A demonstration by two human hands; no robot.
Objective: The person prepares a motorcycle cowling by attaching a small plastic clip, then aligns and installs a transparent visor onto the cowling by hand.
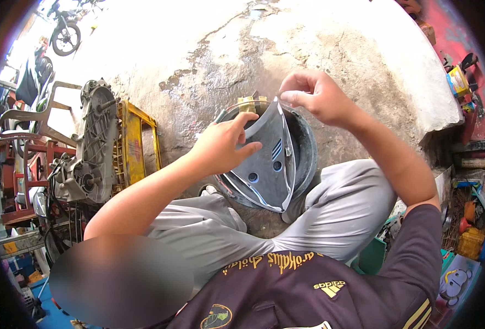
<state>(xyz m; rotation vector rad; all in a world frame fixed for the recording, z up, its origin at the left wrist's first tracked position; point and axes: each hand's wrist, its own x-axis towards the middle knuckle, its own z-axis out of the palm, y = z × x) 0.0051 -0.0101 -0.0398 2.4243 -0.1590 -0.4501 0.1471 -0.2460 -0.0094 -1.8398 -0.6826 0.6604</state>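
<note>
At a dark round basin (pixel 308 152), left fingers (pixel 248 118) spread over a smooth triangular panel (pixel 265 151), right fingers (pixel 298 98) curl, pinch unclear

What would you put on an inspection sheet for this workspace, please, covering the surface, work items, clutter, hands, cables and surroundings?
Surface: concrete floor, with a dark, uneven streak.
Work items: dark grey tapered panel with pale edging, over a round dark tub.
Clutter: metal engine casing beside a yellow crate; assorted parts crowd the right edge.
Hands: left hand open, above the panel; right hand with thumb and finger at the panel's far tip, grip uncertain.
Cables: dark cables or hoses by the casing.
Surroundings: motorcycle wheel at upper left; red-painted surface at upper right.
</note>
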